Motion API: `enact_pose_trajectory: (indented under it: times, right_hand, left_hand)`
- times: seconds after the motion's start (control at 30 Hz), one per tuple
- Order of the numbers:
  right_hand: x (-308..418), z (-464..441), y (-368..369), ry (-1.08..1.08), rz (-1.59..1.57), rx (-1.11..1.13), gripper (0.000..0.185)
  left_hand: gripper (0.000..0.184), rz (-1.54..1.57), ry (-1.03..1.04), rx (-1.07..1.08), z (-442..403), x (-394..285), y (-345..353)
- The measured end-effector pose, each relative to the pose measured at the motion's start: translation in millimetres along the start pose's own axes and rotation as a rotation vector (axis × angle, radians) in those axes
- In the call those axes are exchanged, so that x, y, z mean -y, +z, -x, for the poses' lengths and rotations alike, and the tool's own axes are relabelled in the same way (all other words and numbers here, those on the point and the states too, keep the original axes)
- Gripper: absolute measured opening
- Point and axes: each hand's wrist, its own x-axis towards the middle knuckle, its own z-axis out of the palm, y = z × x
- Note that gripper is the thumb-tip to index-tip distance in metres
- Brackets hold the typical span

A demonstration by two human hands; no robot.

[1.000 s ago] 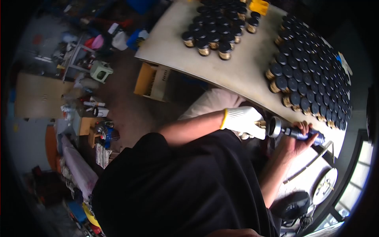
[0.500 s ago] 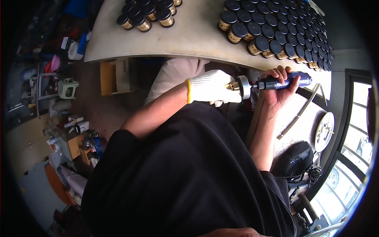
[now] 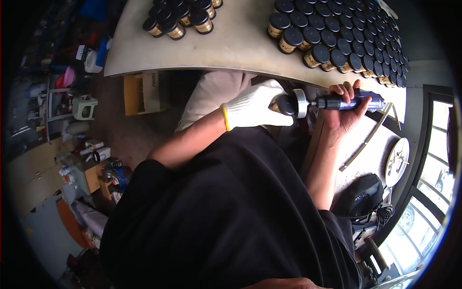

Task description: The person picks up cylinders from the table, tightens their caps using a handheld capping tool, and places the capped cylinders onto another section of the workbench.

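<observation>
My left hand (image 3: 254,106), in a white knitted glove with a yellow cuff, grips a small jar (image 3: 285,104) with a black lid and a gold-toned body. The jar lies tilted, its lid right beside a round metal cup (image 3: 301,103); whether they touch I cannot tell. That cup sits on the end of a dark blue power screwdriver (image 3: 356,100). Bare fingers of my right hand (image 3: 339,118) wrap around the screwdriver's body and hold it level. Both hands are just in front of the table's near edge. The glove hides most of the jar.
On the pale table (image 3: 231,50) many black-lidded jars (image 3: 317,55) stand packed at the right, with a smaller group (image 3: 180,19) at the left. A cardboard box (image 3: 132,95) is underneath. A black mesh bag (image 3: 358,195) lies at my right, near a round white disc (image 3: 397,162).
The metal cup no longer covers the jar's end; the black lid now shows, tilted beside it. My right hand and the screwdriver have shifted slightly to the right.
</observation>
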Motion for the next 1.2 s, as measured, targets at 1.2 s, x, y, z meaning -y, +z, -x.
enact_pose_trajectory:
  times: [1.2]
  right_hand:
    - [-4.3, -0.5, 4.0, -0.128, 0.079, -0.053, 0.041]
  left_hand:
    - [0.050, -0.583, 0.026, -1.004, -66.8, 16.2, -99.6]
